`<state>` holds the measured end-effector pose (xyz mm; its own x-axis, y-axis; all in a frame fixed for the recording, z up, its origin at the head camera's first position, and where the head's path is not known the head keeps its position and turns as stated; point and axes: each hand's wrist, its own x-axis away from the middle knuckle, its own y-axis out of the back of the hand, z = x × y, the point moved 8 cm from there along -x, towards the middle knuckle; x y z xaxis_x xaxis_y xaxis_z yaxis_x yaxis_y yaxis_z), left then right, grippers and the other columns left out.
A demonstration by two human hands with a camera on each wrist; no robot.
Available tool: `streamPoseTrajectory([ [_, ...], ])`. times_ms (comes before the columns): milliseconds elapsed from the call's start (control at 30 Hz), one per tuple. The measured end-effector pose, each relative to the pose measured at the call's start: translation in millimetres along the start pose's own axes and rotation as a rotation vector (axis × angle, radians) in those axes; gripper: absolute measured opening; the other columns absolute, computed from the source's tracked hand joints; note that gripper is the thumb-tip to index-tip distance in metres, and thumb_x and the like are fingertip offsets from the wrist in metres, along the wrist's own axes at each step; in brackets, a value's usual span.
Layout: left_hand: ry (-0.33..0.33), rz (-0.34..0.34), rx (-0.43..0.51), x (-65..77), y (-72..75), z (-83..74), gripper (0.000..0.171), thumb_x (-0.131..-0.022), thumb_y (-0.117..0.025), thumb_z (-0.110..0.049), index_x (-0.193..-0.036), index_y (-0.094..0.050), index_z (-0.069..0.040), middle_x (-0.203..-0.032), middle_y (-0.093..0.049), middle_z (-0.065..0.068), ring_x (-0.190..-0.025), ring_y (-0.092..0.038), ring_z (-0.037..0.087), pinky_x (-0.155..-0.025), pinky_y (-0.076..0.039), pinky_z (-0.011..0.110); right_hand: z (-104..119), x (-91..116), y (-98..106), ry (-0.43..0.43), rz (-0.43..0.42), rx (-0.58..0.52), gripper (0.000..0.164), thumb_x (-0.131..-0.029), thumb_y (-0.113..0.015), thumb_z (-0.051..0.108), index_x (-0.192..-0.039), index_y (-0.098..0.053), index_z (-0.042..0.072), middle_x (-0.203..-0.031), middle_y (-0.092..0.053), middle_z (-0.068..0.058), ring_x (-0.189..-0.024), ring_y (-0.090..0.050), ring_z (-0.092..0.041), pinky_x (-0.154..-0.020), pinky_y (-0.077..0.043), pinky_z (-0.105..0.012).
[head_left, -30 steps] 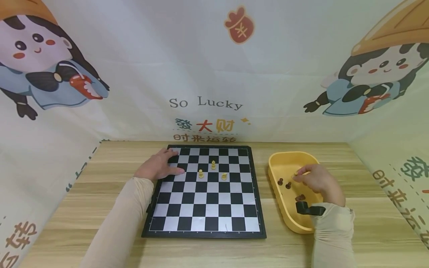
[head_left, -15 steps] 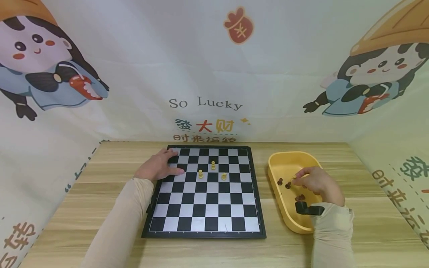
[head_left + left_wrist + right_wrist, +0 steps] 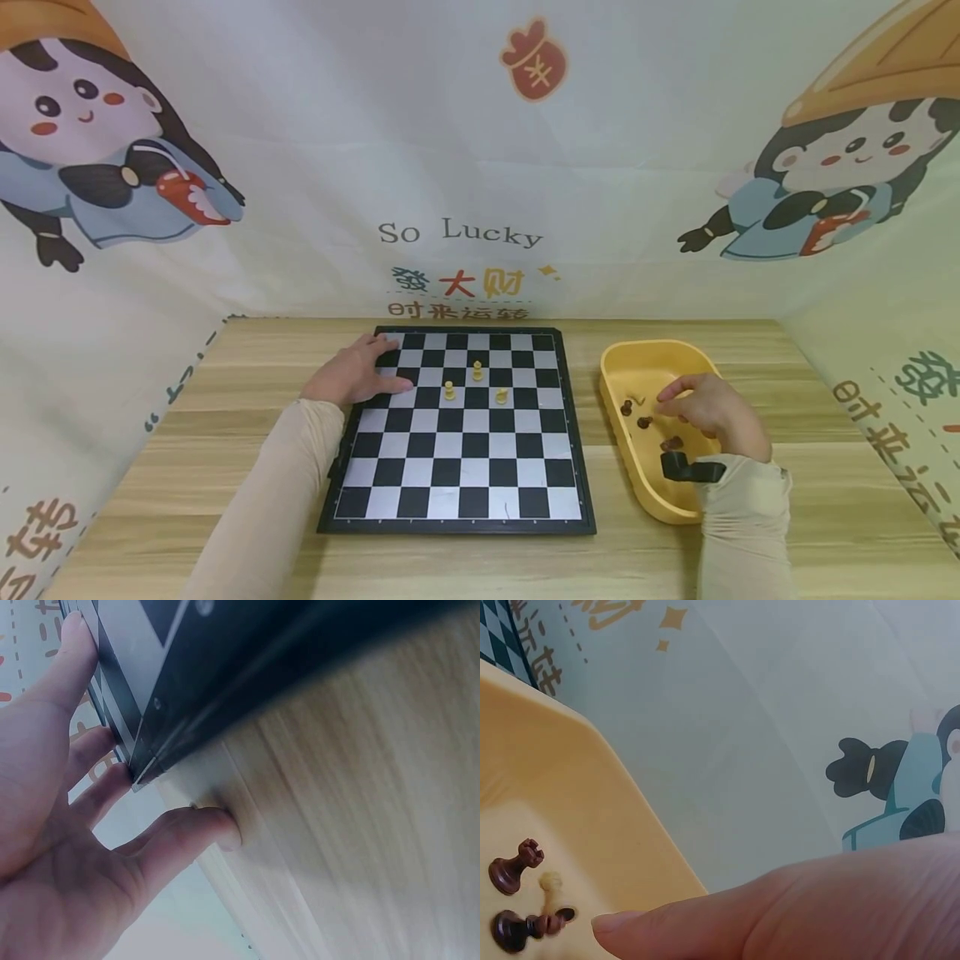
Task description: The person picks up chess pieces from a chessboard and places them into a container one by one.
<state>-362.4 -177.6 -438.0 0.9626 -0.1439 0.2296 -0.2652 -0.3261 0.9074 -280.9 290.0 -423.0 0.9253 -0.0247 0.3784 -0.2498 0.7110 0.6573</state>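
Observation:
My left hand (image 3: 354, 372) rests at the left edge of a black-and-white chessboard (image 3: 457, 527), its thumb and one finger lying on the squares. In the left wrist view, another finger (image 3: 199, 829) reaches down beside the board toward the wood. Over the yellow tray (image 3: 613, 367), my right hand (image 3: 716, 412) hangs with its fingers loosely extended and nothing visible between them. Just left of its fingertips, a small pale-yellow chess piece (image 3: 551, 889) is in the tray among dark brown pieces, including a rook (image 3: 517, 866) and a piece lying on its side (image 3: 514, 930).
Three pale-yellow chess pieces stand on the board: one to the left (image 3: 449, 392), one farther back (image 3: 477, 372) and one to the right (image 3: 502, 397). Another brown piece (image 3: 671, 443) lies in the tray. A printed cloth (image 3: 480, 167) walls off the back of the wooden table (image 3: 225, 433).
The right hand has let go of the yellow chess piece, which now lies in the tray left of the fingers. One brown piece there has tipped over. The left hand has stayed in place.

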Motion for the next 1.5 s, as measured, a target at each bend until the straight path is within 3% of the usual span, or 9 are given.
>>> streamPoseTrajectory([
  [300,-0.002,-0.001,-0.005,0.5,-0.7,0.5,0.088,-0.088,-0.077,-0.049,-0.158,-0.038,-0.011,-0.167,-0.024,0.024,-0.151,-0.030,0.049,-0.121,-0.033,0.063,5,2,1,0.022,-0.002,-0.001,0.028,-0.096,-0.067,0.022,-0.115,-0.066,0.002,-0.077,-0.051,0.001,-0.051,-0.034,-0.010,-0.051,-0.034,-0.025],
  [500,-0.002,-0.002,-0.006,0.7,-0.2,-0.2,0.088,-0.088,-0.078,-0.048,-0.158,-0.038,-0.011,-0.167,-0.025,0.024,-0.151,-0.031,0.049,-0.121,-0.034,0.063,13,5,3,0.040,-0.007,0.047,0.032,-0.099,-0.063,0.029,-0.119,-0.065,0.004,-0.080,-0.048,-0.001,-0.067,-0.041,-0.017,-0.060,-0.035,-0.029],
  [633,-0.007,-0.008,-0.007,0.5,0.2,-0.7,0.088,-0.088,-0.077,-0.049,-0.158,-0.039,-0.011,-0.167,-0.025,0.024,-0.151,-0.031,0.049,-0.121,-0.034,0.063,24,11,4,0.073,-0.025,0.080,0.036,-0.101,-0.061,0.036,-0.119,-0.066,0.005,-0.108,-0.058,-0.016,-0.093,-0.051,-0.029,-0.074,-0.042,-0.036],
  [767,-0.009,-0.007,-0.004,0.9,0.1,-0.9,0.088,-0.088,-0.077,-0.049,-0.158,-0.039,-0.011,-0.167,-0.025,0.024,-0.150,-0.031,0.050,-0.120,-0.034,0.063,41,17,3,0.144,-0.067,0.099,0.035,-0.099,-0.063,0.036,-0.114,-0.068,0.004,-0.130,-0.060,-0.024,-0.106,-0.054,-0.035,-0.081,-0.046,-0.039],
  [900,-0.007,-0.005,0.004,1.9,0.1,-0.6,0.088,-0.088,-0.077,-0.049,-0.158,-0.039,-0.011,-0.167,-0.025,0.024,-0.150,-0.032,0.050,-0.120,-0.034,0.063,57,20,-2,0.192,-0.118,0.094,0.030,-0.098,-0.065,0.032,-0.110,-0.069,0.004,-0.104,-0.067,-0.014,-0.087,-0.055,-0.025,-0.070,-0.043,-0.031],
  [1067,-0.009,-0.006,-0.001,2.5,0.0,-0.4,0.088,-0.088,-0.077,-0.048,-0.158,-0.039,-0.011,-0.166,-0.025,0.025,-0.150,-0.032,0.050,-0.120,-0.034,0.063,77,21,-12,0.229,-0.156,0.111,0.029,-0.097,-0.066,0.030,-0.111,-0.069,0.005,-0.078,-0.063,-0.004,-0.069,-0.053,-0.018,-0.060,-0.042,-0.028],
  [1367,-0.008,-0.013,-0.002,1.4,0.2,0.5,0.089,-0.088,-0.077,-0.049,-0.158,-0.038,-0.011,-0.167,-0.025,0.025,-0.150,-0.032,0.050,-0.120,-0.035,0.064,96,20,-30,0.237,-0.157,0.040,0.028,-0.098,-0.065,0.028,-0.116,-0.067,0.008,-0.063,-0.049,0.001,-0.054,-0.051,-0.016,-0.054,-0.044,-0.028],
  [1500,-0.003,-0.007,-0.004,1.1,-1.0,0.0,0.089,-0.088,-0.077,-0.049,-0.158,-0.038,-0.012,-0.167,-0.024,0.024,-0.150,-0.031,0.050,-0.120,-0.034,0.064,104,17,-39,0.268,-0.174,0.029,0.027,-0.099,-0.065,0.026,-0.117,-0.068,0.007,-0.065,-0.047,-0.001,-0.059,-0.048,-0.017,-0.054,-0.042,-0.027],
])
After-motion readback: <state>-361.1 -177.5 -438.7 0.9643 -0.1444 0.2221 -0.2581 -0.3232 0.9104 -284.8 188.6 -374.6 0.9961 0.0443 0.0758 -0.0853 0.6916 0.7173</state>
